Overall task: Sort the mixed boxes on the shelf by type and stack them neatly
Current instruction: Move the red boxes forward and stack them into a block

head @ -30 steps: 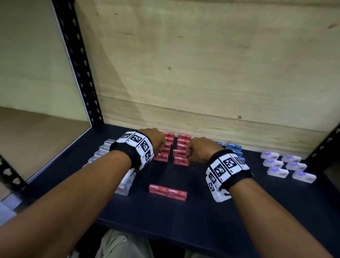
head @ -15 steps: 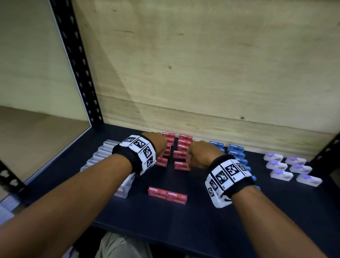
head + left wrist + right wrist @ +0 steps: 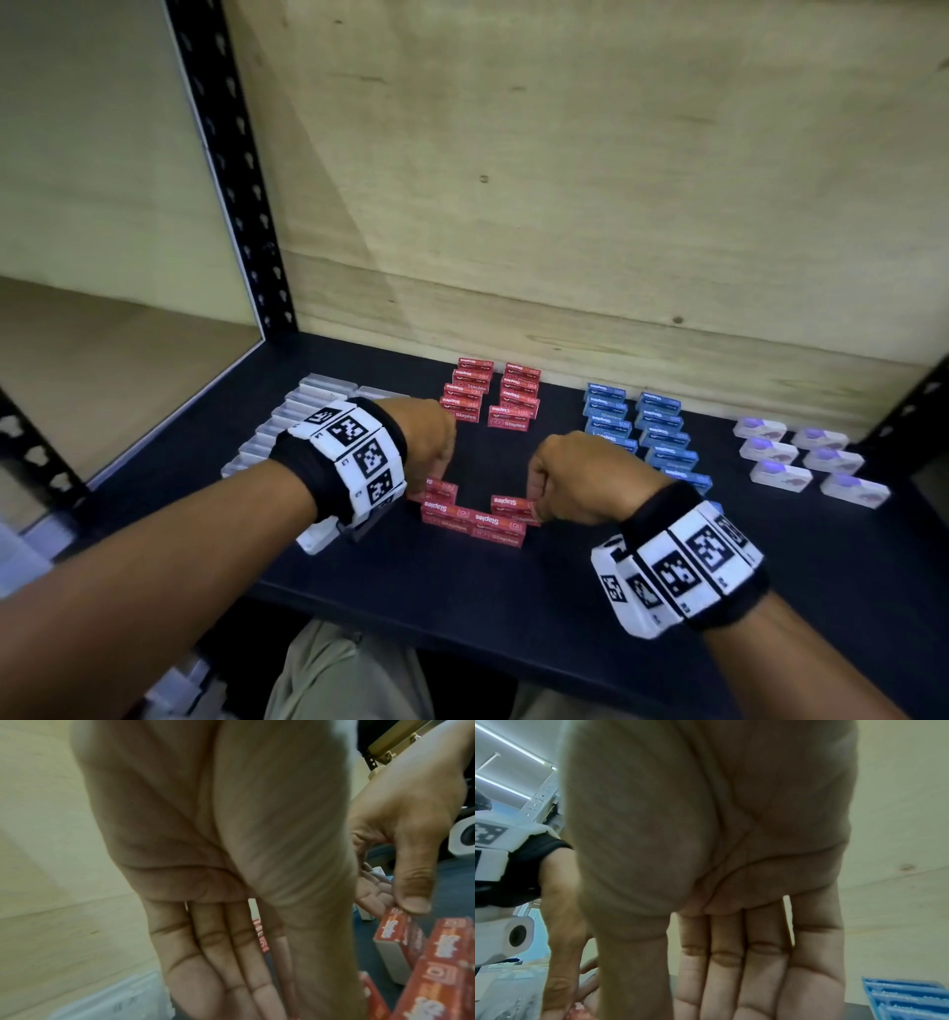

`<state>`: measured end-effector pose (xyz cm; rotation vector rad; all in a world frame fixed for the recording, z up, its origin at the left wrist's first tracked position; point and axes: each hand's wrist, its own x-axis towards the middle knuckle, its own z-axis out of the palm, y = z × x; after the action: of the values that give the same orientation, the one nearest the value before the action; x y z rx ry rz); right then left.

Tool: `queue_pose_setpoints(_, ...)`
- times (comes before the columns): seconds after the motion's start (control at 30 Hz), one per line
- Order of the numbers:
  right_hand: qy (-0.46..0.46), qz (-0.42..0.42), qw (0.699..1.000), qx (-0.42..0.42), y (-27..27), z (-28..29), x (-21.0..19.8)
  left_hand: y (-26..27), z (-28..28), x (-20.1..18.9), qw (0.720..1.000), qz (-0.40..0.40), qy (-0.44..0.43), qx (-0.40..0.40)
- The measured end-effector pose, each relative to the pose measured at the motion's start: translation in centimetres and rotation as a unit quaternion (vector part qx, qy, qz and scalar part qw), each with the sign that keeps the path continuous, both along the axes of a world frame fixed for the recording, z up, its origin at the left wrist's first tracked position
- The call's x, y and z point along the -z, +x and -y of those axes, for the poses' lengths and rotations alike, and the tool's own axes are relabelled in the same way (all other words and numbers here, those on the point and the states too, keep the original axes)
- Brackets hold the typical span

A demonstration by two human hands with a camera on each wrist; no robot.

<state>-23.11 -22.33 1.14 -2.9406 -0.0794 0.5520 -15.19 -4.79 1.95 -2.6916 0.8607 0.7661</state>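
Both hands setting red staple boxes on the front row

Our left hand (image 3: 429, 442) and right hand (image 3: 565, 480) each pinch a red staple box (image 3: 511, 503) by its end, just above the row (image 3: 472, 521) between them; small, stiff and likely dense, so we grip the short ends.

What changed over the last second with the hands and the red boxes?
Both hands came back from the rear red rows to the front red boxes. Left hand and right hand each set a red box there. Blue boxes and white boxes stayed.
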Motion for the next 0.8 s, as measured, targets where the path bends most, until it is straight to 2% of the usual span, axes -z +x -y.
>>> queue_pose_setpoints(0.3,-0.008,-0.062,0.998,-0.019,-1.1,-0.1,-0.7,-0.9,-0.6,-0.4,0.998,-0.056,0.01,0.022)
queue_pose_setpoints(0.43,-0.014,-0.092,0.995,-0.027,-1.1,-0.5,-0.6,-1.7,-0.7,-0.4,0.997,-0.057,0.019,0.039)
queue_pose_setpoints(0.8,-0.03,-0.075,0.995,-0.066,-0.7,-2.7,0.3,-2.2,0.0,0.3,0.998,-0.038,0.0,0.045)
